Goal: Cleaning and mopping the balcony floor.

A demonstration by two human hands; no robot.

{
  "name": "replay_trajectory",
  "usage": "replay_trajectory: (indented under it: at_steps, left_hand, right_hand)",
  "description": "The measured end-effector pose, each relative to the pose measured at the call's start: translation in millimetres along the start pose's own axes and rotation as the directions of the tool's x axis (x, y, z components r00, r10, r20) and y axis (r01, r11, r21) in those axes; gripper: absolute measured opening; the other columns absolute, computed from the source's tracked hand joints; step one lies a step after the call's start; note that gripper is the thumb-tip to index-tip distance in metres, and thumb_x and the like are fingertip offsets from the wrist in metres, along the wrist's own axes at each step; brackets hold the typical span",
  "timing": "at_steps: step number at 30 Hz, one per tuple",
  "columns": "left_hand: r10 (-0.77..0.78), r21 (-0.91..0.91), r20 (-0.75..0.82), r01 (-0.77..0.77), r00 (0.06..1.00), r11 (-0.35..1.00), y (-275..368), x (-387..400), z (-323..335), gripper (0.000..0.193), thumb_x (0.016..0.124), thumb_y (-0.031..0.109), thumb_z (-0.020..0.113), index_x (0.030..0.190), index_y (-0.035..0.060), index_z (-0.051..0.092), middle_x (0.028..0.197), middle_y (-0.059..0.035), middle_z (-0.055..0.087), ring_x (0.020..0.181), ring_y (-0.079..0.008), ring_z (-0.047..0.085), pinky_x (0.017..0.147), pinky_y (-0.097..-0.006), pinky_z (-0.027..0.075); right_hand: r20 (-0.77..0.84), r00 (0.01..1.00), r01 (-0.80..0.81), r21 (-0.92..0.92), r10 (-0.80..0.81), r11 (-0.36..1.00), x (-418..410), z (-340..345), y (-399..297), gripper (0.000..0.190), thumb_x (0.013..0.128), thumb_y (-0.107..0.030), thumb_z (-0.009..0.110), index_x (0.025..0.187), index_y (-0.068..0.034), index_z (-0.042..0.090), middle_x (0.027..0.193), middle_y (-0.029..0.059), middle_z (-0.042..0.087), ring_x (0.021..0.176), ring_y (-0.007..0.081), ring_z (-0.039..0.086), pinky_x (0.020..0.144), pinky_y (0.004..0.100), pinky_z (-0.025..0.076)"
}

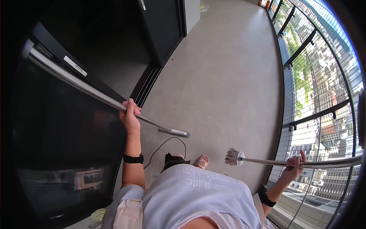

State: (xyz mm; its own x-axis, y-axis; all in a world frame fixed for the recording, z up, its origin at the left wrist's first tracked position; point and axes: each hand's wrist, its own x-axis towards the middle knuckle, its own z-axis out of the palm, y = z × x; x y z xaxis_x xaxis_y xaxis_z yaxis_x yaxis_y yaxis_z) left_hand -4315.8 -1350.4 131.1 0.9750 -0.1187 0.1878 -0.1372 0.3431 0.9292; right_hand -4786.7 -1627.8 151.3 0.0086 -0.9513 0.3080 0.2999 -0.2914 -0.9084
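Observation:
My left hand (pixel 130 116) grips the metal pole of a broom, which slants from the upper left down to the floor. The broom's bristle head (pixel 174 132) rests on or just above the grey floor, left of my feet. My right hand (pixel 294 167) holds the metal handle of a string mop near the railing, with some fingers raised off it. The mop's grey string head (pixel 234 157) and its white round base are at the lower right, beyond my sandalled foot. Whether the mop head touches the floor I cannot tell.
Dark sliding door panels (pixel 168 28) with floor tracks (pixel 147 86) line the left side. A wire-mesh railing (pixel 317 114) runs along the right of this balcony floor (pixel 220 71). A thin black cable (pixel 185 146) loops near my feet. Red objects (pixel 267 4) stand at the far right corner.

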Motion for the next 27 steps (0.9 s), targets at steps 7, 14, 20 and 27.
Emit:
replay_trajectory:
  at_steps: [7,14,20,27]
  left_hand:
    - [0.052,-0.038,0.002,-0.052,0.999,0.998,-5,45,-35,0.026,0.087,0.021,0.051,0.065,0.0084,0.043,0.053,0.0009,0.039,0.047,-0.0100,0.038,0.057,-0.0279,0.039]
    - [0.090,-0.037,0.047,-0.088,0.995,0.995,-31,78,-56,0.024,0.085,0.021,0.051,0.068,0.0075,0.043,0.055,-0.0003,0.041,0.049,-0.0100,0.039,0.059,-0.0294,0.039]
    - [0.035,0.039,0.119,-0.040,0.992,0.998,-52,125,-47,0.022,0.085,0.022,0.051,0.070,0.0068,0.044,0.057,-0.0003,0.041,0.051,-0.0102,0.039,0.061,-0.0288,0.040]
    - [-0.126,0.196,0.089,0.106,0.988,0.975,-85,167,-15,0.017,0.086,0.020,0.049,0.085,0.0034,0.045,0.072,-0.0029,0.045,0.067,-0.0126,0.045,0.070,-0.0303,0.042]
  right_hand:
    - [0.273,0.946,-0.142,-0.127,0.172,0.982,52,119,72,0.018,0.081,-0.003,0.053,0.098,0.001,0.057,0.056,-0.0016,0.040,0.048,0.0059,0.035,0.045,0.0208,0.029]
    - [0.367,0.877,-0.225,-0.255,0.310,0.940,71,195,105,0.019,0.076,0.001,0.055,0.095,0.000,0.058,0.063,0.0004,0.049,0.057,0.0102,0.049,0.055,0.0230,0.038]
    - [0.327,0.889,-0.206,-0.340,0.321,0.918,97,256,124,0.017,0.077,0.002,0.057,0.094,0.000,0.058,0.066,0.0014,0.052,0.061,0.0118,0.053,0.063,0.0245,0.043]
    - [0.319,0.913,-0.060,-0.509,0.253,0.858,142,304,169,0.023,0.079,-0.004,0.060,0.100,0.001,0.054,0.069,0.0023,0.052,0.065,0.0103,0.055,0.066,0.0242,0.046]
